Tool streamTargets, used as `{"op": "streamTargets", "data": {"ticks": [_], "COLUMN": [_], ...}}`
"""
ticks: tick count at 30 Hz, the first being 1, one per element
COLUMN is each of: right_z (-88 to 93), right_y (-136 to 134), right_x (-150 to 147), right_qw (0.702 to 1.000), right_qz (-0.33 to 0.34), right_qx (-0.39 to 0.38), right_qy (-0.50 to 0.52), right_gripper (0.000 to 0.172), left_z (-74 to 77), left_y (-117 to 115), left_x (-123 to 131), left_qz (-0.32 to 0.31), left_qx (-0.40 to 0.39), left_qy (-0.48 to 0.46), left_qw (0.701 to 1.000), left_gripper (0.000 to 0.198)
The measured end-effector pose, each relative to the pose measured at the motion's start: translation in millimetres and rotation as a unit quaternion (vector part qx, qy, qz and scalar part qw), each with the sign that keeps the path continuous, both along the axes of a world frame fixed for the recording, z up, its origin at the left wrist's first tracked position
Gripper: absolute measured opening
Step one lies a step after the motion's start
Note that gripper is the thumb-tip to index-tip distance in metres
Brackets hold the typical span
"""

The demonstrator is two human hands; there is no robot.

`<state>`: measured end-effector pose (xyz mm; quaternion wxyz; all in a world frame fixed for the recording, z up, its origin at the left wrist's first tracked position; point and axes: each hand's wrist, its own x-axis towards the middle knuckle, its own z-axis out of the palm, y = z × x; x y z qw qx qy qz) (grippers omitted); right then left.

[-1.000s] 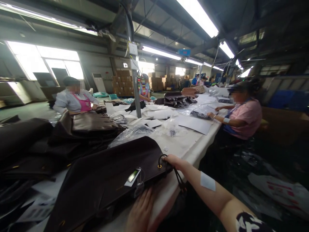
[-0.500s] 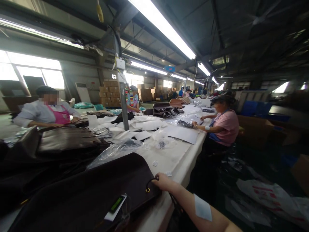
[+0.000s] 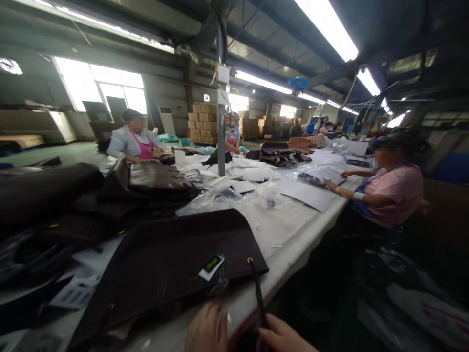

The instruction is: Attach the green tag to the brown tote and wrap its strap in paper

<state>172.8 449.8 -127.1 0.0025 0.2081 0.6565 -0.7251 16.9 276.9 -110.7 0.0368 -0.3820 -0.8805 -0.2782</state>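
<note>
A dark brown leather-look bag (image 3: 176, 249) lies flat on the white-covered table in front of me. A tag with a dark green face (image 3: 211, 266) rests on it, with clear plastic beside it. A thin dark strap (image 3: 258, 288) runs from the bag's right gold eyelet (image 3: 249, 260) down over the table edge. My right hand (image 3: 280, 335) is closed around the strap's lower part. My left hand (image 3: 205, 326) is near the bag's lower edge, fingers bent and blurred; its grip is unclear.
More dark bags (image 3: 154, 178) are piled at the left. White sheets (image 3: 256, 174) and clear plastic bags (image 3: 269, 195) cover the table's middle. A grey post (image 3: 221, 132) rises there. Co-workers sit across at left (image 3: 135, 139) and at right (image 3: 395, 186). Plastic (image 3: 388, 274) lies low at right.
My right hand has moved down from beside the eyelet, and the strap now hangs straight toward me. My left hand has come into view. The camera view has turned left.
</note>
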Motion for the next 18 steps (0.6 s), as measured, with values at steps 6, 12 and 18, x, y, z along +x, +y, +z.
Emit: {"op": "streamTargets", "data": {"ticks": [6, 12, 18], "right_z": [51.5, 50.7, 47.7], "right_y": [-38, -41, -10], "right_x": [-16, -28, -31], "right_qw": [0.977, 0.996, 0.954], "right_qz": [0.007, 0.0, -0.03], "right_qx": [-0.206, -0.078, 0.298], "right_qy": [0.048, 0.042, 0.03], "right_gripper": [0.051, 0.058, 0.047], "left_z": [17.7, 5.6, 1.3], "left_y": [9, -2, -28], "left_x": [34, 53, 53], "left_qz": [-0.09, -0.096, -0.122], "left_qx": [0.109, 0.127, 0.053], "left_qy": [-0.577, -0.718, -0.502], "left_qw": [0.805, 0.677, 0.855], "left_gripper": [0.068, 0.075, 0.059]}}
